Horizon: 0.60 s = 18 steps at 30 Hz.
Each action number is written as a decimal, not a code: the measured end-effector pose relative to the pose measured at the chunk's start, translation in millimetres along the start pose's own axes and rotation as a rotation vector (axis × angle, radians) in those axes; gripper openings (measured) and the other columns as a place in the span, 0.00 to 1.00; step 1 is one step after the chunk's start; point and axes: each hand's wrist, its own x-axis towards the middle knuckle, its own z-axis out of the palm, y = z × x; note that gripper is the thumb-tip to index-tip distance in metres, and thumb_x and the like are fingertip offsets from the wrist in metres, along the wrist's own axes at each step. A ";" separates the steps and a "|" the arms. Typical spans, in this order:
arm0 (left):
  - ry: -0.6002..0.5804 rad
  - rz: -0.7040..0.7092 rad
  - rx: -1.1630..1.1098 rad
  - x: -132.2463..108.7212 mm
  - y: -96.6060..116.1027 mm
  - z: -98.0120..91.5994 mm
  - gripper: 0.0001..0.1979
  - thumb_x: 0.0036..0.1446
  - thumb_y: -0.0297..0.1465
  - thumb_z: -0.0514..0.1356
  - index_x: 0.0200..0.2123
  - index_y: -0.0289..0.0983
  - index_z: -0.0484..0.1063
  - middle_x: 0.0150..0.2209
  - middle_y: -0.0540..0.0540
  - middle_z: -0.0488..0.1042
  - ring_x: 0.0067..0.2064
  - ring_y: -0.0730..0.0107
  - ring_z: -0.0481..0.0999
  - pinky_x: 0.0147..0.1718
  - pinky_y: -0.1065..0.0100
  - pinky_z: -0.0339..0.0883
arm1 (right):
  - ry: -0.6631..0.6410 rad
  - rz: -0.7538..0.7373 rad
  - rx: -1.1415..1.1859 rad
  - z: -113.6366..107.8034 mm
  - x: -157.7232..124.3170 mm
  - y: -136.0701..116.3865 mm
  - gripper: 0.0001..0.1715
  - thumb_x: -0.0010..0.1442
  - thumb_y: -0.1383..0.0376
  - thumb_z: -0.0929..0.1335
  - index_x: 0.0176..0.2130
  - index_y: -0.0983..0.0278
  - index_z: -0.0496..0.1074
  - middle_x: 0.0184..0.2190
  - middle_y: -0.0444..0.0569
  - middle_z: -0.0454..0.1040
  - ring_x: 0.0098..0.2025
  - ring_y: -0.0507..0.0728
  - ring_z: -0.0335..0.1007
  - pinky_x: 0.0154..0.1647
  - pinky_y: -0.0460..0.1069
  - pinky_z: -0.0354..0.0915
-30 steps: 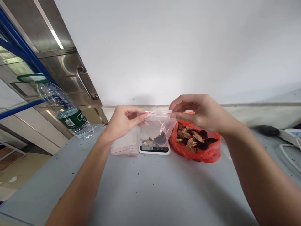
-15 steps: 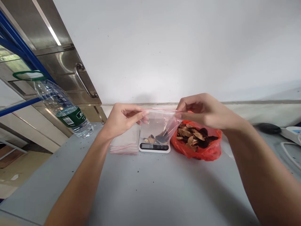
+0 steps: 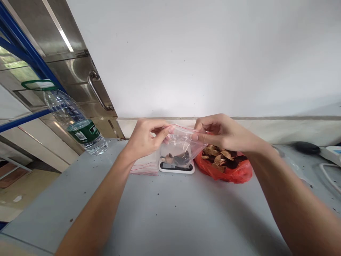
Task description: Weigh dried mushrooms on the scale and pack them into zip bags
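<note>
Fingers of our left hand (image 3: pixel 149 138) and right hand (image 3: pixel 220 134) are pinched on a clear plastic zip bag (image 3: pixel 183 141), whose red-lined mouth (image 3: pixel 187 127) stretches between them, roughly nine to three o'clock. Its body hangs toward six o'clock over a white rectangular scale (image 3: pixel 177 171); neither hand is nearer, both touch the bag.

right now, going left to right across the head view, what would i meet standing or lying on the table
Water bottle, stack of clear bags, white scale, red plastic bag, black object, white device at the right edge.
</note>
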 end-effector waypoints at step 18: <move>-0.033 0.027 -0.092 0.1 3.6 14.8 0.10 0.65 0.34 0.62 0.32 0.38 0.78 0.31 0.47 0.83 0.33 0.68 0.82 0.32 0.70 0.74 | 0.006 -0.072 -0.094 5.9 0.7 -4.7 0.20 0.63 0.54 0.72 0.25 0.60 0.71 0.17 0.40 0.66 0.21 0.50 0.57 0.23 0.48 0.52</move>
